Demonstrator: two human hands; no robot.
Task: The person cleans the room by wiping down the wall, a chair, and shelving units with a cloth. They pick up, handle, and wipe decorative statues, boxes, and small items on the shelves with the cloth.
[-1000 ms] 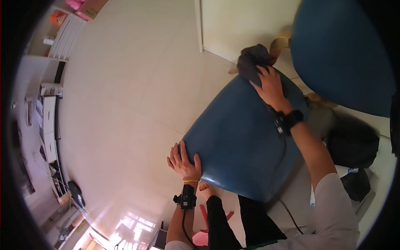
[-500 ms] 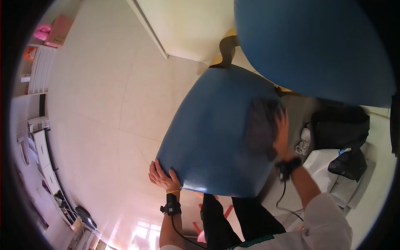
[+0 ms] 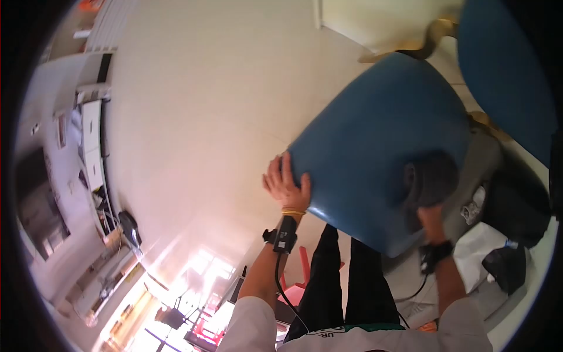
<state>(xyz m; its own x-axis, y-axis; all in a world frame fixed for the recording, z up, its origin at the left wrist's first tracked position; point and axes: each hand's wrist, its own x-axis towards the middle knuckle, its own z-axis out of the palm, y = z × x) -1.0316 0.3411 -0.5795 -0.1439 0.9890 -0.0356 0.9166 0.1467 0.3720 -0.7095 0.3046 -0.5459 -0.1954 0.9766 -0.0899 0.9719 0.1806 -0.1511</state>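
A blue seat panel (image 3: 375, 135) with a smooth, glossy surface lies in front of me, its near edge above my legs. My left hand (image 3: 287, 185) rests at its left front corner, fingers spread and thumb apart. On the right part of the seat lies a bunched dark grey cloth (image 3: 434, 176). My right hand (image 3: 432, 222) is at the near side of this cloth and holds it against the seat; its fingers are partly hidden and blurred. Each wrist wears a black strapped device with a cable.
Another blue panel (image 3: 510, 76) stands at the upper right, near a curved brown bracket (image 3: 434, 38). To the right are a black bag (image 3: 516, 205) and a white bag (image 3: 478, 249). White drawers (image 3: 92, 132) line the left wall. A red stool (image 3: 300, 273) is by my legs.
The view has turned, so the seat appears further right. My right hand has drawn the cloth toward the seat's near right side, bunching it more. My left hand stays at the corner.
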